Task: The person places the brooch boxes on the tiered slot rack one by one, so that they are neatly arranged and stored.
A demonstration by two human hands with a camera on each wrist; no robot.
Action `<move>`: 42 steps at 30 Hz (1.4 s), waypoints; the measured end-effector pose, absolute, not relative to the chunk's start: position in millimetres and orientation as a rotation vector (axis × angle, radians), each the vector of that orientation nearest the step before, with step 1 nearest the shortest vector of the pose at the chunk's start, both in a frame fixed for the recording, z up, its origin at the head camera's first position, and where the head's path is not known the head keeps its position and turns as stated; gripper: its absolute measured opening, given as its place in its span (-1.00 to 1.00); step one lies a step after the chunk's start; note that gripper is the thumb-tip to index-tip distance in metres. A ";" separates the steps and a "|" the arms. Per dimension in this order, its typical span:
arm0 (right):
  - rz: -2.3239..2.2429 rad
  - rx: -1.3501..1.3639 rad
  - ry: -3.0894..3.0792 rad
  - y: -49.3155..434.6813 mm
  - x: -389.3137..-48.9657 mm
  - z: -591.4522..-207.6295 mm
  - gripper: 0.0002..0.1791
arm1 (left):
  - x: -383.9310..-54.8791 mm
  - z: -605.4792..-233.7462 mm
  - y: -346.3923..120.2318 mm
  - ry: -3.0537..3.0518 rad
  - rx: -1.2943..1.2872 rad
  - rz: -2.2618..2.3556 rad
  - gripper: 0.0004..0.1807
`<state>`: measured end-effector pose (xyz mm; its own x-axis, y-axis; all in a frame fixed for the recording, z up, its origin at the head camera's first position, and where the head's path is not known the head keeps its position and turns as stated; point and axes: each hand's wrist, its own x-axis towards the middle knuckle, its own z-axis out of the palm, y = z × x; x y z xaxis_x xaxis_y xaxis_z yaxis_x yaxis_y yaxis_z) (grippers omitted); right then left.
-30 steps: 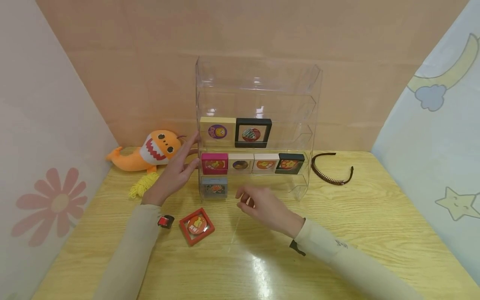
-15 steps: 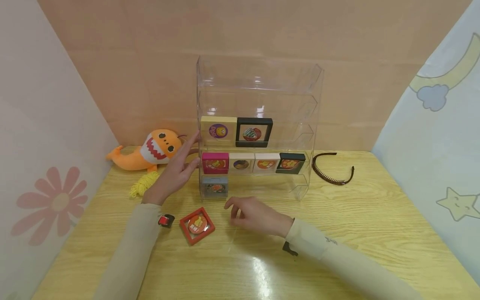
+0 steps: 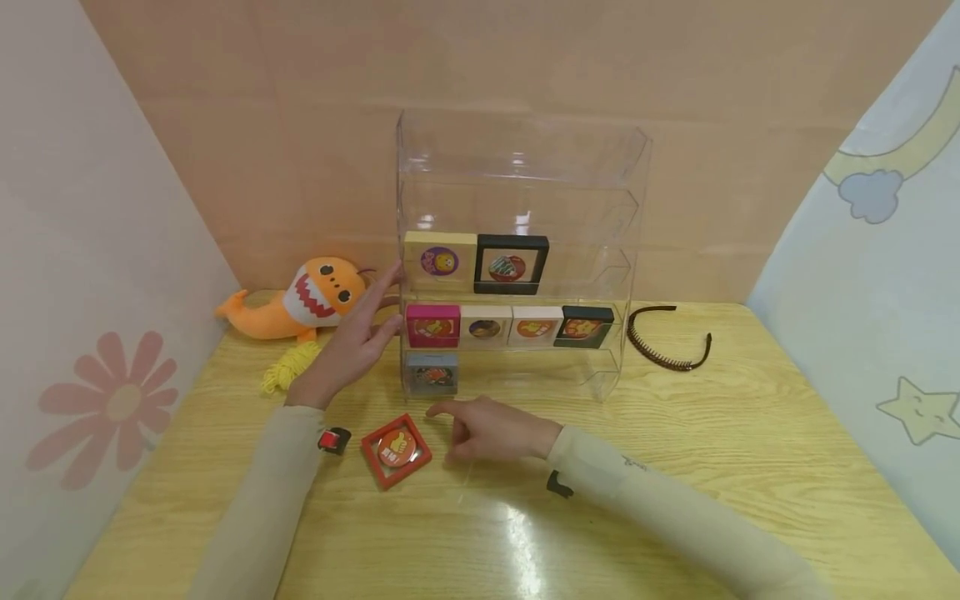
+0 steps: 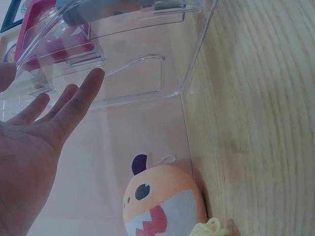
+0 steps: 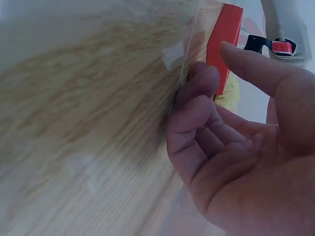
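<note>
A clear acrylic rack (image 3: 525,154) with several tiers stands at the back of the table. My left hand (image 3: 351,346) rests its straight fingers against the rack's left side; in the left wrist view the fingertips (image 4: 93,81) lie on the clear plastic. My right hand (image 3: 491,431) holds nothing and hovers low over the wood, thumb and index finger apart, other fingers curled in. Just left of it, a small red square frame (image 3: 371,452) lies flat with a round red badge (image 3: 397,447) inside. The red frame (image 5: 224,44) shows edge-on beyond my thumb in the right wrist view.
On the rack stand a cream frame (image 3: 412,279), a black frame (image 3: 480,283), a pink frame (image 3: 412,332) and several others, with a grey frame (image 3: 433,363) lowest. An orange plush shark (image 3: 266,319) and yellow yarn (image 3: 288,367) sit left; a dark headband (image 3: 656,358) lies right.
My right hand has moved left from in front of the rack to beside the red frame, its thumb and index finger spreading. My left hand stays at the rack's side.
</note>
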<state>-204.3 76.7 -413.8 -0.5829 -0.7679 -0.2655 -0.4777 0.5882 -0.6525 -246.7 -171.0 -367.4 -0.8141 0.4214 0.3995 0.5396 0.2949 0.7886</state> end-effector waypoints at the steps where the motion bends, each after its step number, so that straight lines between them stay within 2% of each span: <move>1: -0.719 -0.990 2.280 75.4 -205.1 -413.6 -0.29 | -249.8 -371.2 -172.0 -2.429 -0.909 -1.556 -0.22; 5: -0.697 -1.011 2.283 69.9 -207.9 -414.8 -0.27 | -262.1 -386.7 -176.4 -2.414 -0.916 -1.556 -0.19; 27: -0.665 -1.039 2.230 50.8 -219.1 -418.0 -0.04 | -262.0 -387.0 -176.7 -2.443 -0.888 -1.532 -0.20; 36: -0.665 -1.019 2.251 48.7 -221.2 -422.7 -0.07 | -243.3 -362.3 -170.0 -2.454 -0.893 -1.552 -0.23; 42: -0.742 -1.076 2.239 52.0 -215.8 -421.4 -0.10 | -242.3 -361.7 -170.0 -2.461 -0.882 -1.553 -0.24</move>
<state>-215.8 52.0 -421.4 -0.5342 -0.8135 -0.2300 -0.5149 0.5289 -0.6746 -242.3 -170.0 -361.7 -0.8271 0.4171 0.3767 0.5195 0.3118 0.7956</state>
